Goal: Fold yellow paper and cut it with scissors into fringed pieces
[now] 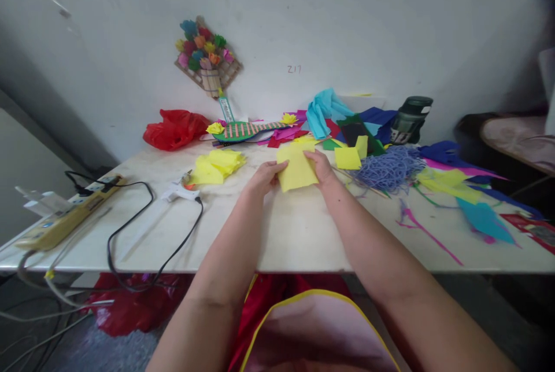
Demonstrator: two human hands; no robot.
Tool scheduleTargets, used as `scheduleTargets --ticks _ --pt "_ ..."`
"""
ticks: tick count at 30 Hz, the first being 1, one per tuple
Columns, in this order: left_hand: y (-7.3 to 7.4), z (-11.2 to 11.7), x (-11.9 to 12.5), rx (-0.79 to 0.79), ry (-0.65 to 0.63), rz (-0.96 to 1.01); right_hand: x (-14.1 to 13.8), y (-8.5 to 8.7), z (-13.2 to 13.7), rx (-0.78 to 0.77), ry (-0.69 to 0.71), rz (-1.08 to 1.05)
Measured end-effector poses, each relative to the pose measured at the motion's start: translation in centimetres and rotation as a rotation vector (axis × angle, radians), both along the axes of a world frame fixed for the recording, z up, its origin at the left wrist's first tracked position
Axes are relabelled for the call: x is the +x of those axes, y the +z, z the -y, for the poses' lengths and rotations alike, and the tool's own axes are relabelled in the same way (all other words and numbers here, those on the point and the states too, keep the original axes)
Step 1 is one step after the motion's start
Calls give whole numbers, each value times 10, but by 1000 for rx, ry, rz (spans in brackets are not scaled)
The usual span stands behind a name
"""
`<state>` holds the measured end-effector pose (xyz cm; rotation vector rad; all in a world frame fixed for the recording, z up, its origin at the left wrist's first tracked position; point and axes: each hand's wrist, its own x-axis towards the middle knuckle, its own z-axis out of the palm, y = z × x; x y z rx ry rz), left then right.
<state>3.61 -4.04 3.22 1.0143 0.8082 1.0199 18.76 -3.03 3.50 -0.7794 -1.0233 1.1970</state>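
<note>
**Trainee:** Head view, item 1: where are the hands?

**Technician:** Both forearms extend over the counter (295,233). The left hand (263,178) pinches the left edge of the yellow sheet (297,172), with its fingers closed on the paper. The right hand (324,168) holds the upper right corner, with its fingers closed over the edge. The sheet sits low over the centre of the counter, between the two hands.

**Trainee:** Item 2: what is the condition of the sheet?

**Technician:** It reads as flat, or folded once. Finer creases cannot be resolved. By that evidence, shaping of this sheet is at an early stage, and it shows no flower form.

**Trainee:** Item 3: what work is complete?

**Technician:** A striped green piece (249,129) lies at the back of the counter with a yellow paper flower at each end. A wall panel (207,56) above it carries coloured paper flowers. A crumpled yellow pile (219,165) lies near the left hand, and a small yellow square (347,158) lies just beside the right hand.

**Trainee:** Item 4: what else is on the counter?

**Technician:** A glue gun (180,190) lies to the left, apart from the hands, and no hand is on it. Its black cable (130,227) loops toward the power strip (65,218). Purple yarn (388,168), a green bottle (410,120) and coloured offcuts (481,216) occupy the right side. A red bag (176,128) sits at the back left.
</note>
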Motion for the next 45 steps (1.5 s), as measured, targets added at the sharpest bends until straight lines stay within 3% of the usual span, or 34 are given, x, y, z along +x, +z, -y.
scheduleTargets --ticks 5,7,10,13,16,23,28,33,37,42,45 --pt "-1 -9 -12 66 280 85 9 -2 -10 -41 -240 190" --pt "0 -11 -16 73 421 126 16 -1 -13 -89 -409 434" --pt "3 -14 -19 71 568 211 27 0 -12 -163 -639 1010" --pt "4 -16 -21 66 627 273 30 1 -9 -206 -581 1440" --pt "2 -18 -22 47 652 306 27 0 -7 -187 -448 1647" --pt "-6 -24 -25 68 600 314 21 3 -4 -139 -340 1752" --pt "-4 -22 -24 17 579 273 18 7 0 -109 -355 1776" --pt "-3 -20 -23 0 578 212 25 11 2 -142 -528 1683" --pt "-4 -21 -23 35 555 201 38 12 3 -264 -692 1617" --pt "-1 -18 -22 62 479 230 49 8 1 -407 -664 1643" --pt "2 -15 -22 42 474 235 48 5 -1 -325 -678 1701"
